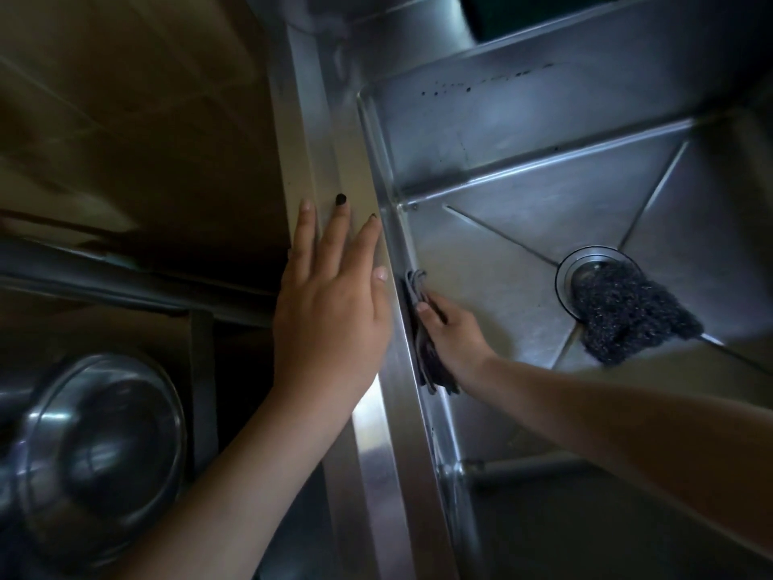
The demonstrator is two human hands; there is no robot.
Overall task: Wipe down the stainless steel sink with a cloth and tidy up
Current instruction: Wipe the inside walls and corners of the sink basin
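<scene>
The stainless steel sink fills the right half of the view, its basin deep and square. My left hand lies flat with straight fingers on the sink's left rim. My right hand is down inside the basin and presses a dark folded cloth against the left inner wall, thumb curled over it. A dark steel-wool scrubber lies over the round drain on the basin floor.
Dark specks dot the sink's back wall. A shiny metal bowl sits low at the left, beside the sink. A large metal duct rises behind the rim. A pipe shows near the basin's front wall.
</scene>
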